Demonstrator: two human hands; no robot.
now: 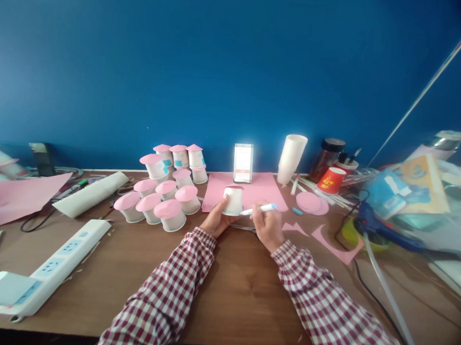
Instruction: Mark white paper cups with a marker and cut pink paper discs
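Note:
My left hand [215,216] is closed around a white paper cup [234,201], turned upside down above the front of a pink paper sheet [262,187]. Faint bluish marks run along the cup's lower rim. In my right hand [268,227] is a white marker pen [263,209] with a light blue end, its tip pointing left at the cup's lower edge. Whether the tip touches the cup I cannot tell. A small blue pen cap [297,211] lies on the table to the right. Scissors [243,228] lie partly hidden behind my hands.
Several white cups with pink paper cone tops [169,209] stand at left. A stack of white cups [292,157], pink paper circles [310,202], a red cup [331,180] and a blue glue gun [385,229] are at right. A power strip [61,264] lies front left; a phone [243,163] stands behind.

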